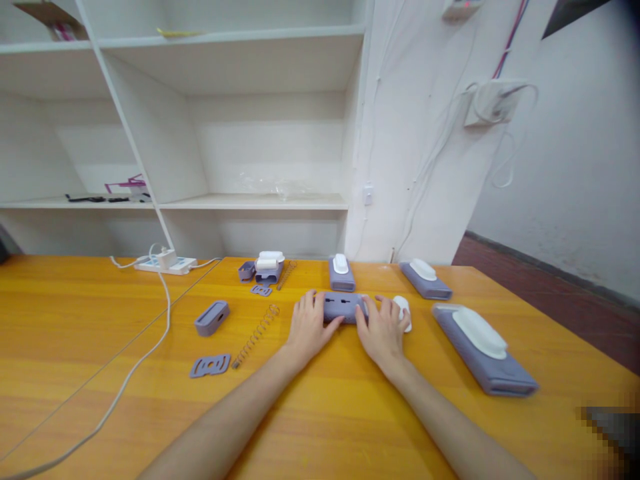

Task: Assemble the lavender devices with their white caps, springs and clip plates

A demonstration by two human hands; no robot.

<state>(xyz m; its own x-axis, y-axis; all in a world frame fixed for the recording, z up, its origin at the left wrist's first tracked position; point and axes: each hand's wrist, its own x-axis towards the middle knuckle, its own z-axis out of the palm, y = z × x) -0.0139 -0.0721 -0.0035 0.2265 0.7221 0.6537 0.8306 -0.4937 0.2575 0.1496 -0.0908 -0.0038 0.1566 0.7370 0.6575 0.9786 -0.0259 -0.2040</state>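
Both my hands rest on a small purple plastic block [343, 307] lying flat on the orange table [320, 413]. My left hand [311, 327] grips its left end with the thumb underneath toward me. My right hand [383, 328] holds its right end, fingers curled over it. Just right of my right hand lies a white rounded cap [403, 311], touching my fingers. A coiled metal spring [256, 335] lies to the left of my left hand.
Assembled purple units with white tops sit behind and to the right [342, 273] [425, 279] [484, 347]. Loose purple parts [212, 317] [210, 365] [265, 267] lie at left. A white power strip [166, 264] and cable [145, 353] cross the left side. White shelves [230, 200] stand behind.
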